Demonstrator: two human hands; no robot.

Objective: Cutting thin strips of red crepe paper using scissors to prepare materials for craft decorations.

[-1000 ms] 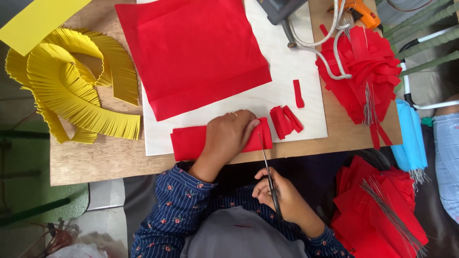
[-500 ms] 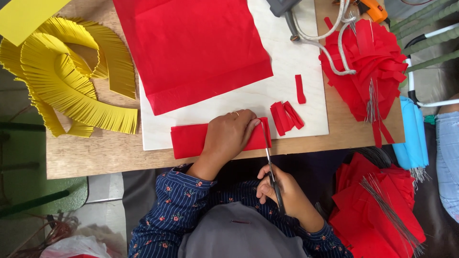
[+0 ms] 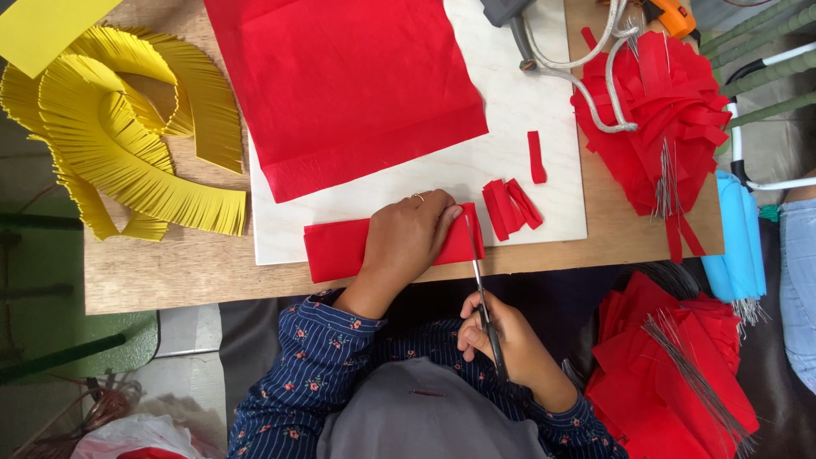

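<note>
My left hand (image 3: 406, 242) presses flat on a folded red paper strip (image 3: 336, 248) that lies along the near edge of a white board (image 3: 510, 119). My right hand (image 3: 501, 340), below the table edge, grips a pair of scissors (image 3: 480, 289). Their blades point away from me and cut into the strip's right end, just beside my left fingertips. A few cut red paper slips (image 3: 510, 206) lie to the right of the strip, and one more slip (image 3: 535, 157) sits further back on the board.
A large red paper sheet (image 3: 348, 85) covers the board's far part. Fringed yellow paper coils (image 3: 127, 144) lie at left on the wooden table (image 3: 170, 272). Red fringed paper with wires (image 3: 663, 127) sits at right, more red paper (image 3: 671, 374) lower right, and a blue roll (image 3: 735, 238).
The scissor blades have advanced further into the red strip's right end. My left hand stays pressed on the strip. The view has shifted slightly.
</note>
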